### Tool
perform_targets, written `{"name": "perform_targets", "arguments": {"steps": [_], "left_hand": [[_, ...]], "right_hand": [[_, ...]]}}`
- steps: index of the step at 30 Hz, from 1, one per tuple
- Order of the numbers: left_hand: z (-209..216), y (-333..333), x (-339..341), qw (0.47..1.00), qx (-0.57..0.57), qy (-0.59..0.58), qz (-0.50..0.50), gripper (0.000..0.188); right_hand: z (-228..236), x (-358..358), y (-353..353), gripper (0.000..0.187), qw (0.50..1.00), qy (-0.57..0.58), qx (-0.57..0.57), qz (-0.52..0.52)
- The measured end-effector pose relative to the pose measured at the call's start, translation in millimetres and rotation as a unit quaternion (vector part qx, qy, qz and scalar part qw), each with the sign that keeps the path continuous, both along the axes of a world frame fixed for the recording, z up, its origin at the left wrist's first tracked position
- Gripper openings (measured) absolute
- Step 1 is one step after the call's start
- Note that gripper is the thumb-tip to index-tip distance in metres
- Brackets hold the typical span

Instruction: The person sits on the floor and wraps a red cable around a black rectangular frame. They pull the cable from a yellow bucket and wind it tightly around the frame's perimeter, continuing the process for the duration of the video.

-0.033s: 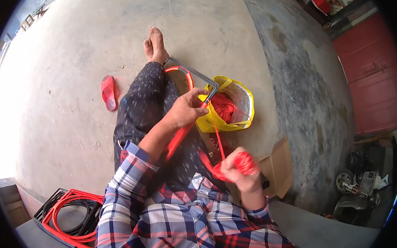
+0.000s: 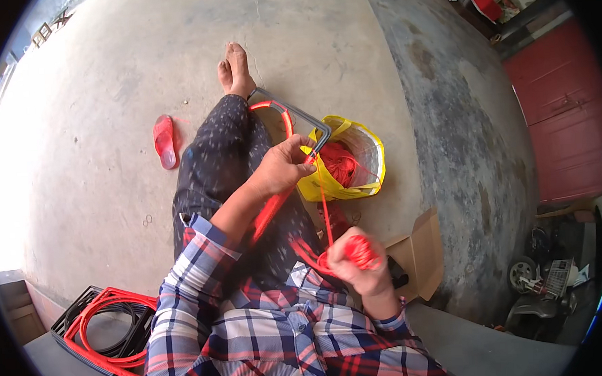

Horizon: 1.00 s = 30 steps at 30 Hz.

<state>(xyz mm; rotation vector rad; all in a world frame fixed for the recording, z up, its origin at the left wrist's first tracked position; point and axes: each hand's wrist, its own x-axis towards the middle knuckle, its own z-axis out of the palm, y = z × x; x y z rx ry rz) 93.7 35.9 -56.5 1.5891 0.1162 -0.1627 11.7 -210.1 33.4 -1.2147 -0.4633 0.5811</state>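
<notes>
My left hand (image 2: pixel 283 167) pinches the corner end of a dark grey rod frame (image 2: pixel 293 110) above my thigh, closed where red cord is wrapped on it. A red-covered bar (image 2: pixel 273 213), blurred in part, runs below that hand along my leg. My right hand (image 2: pixel 365 270), closed, grips a wound bundle of red cord (image 2: pixel 361 251). From it a taut strand of red cord (image 2: pixel 327 217) rises to the rod at my left fingers, while a loose loop hangs left of my right hand. Beyond, an open yellow bag (image 2: pixel 308 187) holds more red cord (image 2: pixel 339 164).
At lower left lie red and black frames (image 2: pixel 93 321) with coiled loops. A pink slipper (image 2: pixel 165 140) is on the concrete floor left of my leg. An open cardboard box (image 2: pixel 424 256) stands right of my right hand. A red door (image 2: pixel 559 113) is at far right.
My right hand has shifted slightly left with the cord bundle, and the strand and hanging loop have swung with it. My left hand and the frame stay in place.
</notes>
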Motion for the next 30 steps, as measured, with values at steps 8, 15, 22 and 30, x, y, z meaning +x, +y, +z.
{"name": "perform_targets", "arguments": {"steps": [8, 15, 22, 30], "left_hand": [[22, -3, -4, 0.983, 0.184, -0.004, -0.016, 0.031], [57, -25, -7, 0.979, 0.037, -0.155, 0.124, 0.030], [10, 3, 29, 0.971, 0.148, -0.067, 0.175, 0.035], [78, -18, -1, 0.927, 0.283, -0.151, 0.193, 0.013]], "right_hand": [[17, 8, 12, 0.017, 0.973, 0.138, 0.182, 0.018], [13, 71, -6, 0.018, 0.984, -0.151, -0.053, -0.082], [-82, 148, 70, 0.027, 0.829, -0.397, -0.354, -0.174], [-52, 108, 73, 0.037, 0.960, -0.180, -0.075, -0.202]]}}
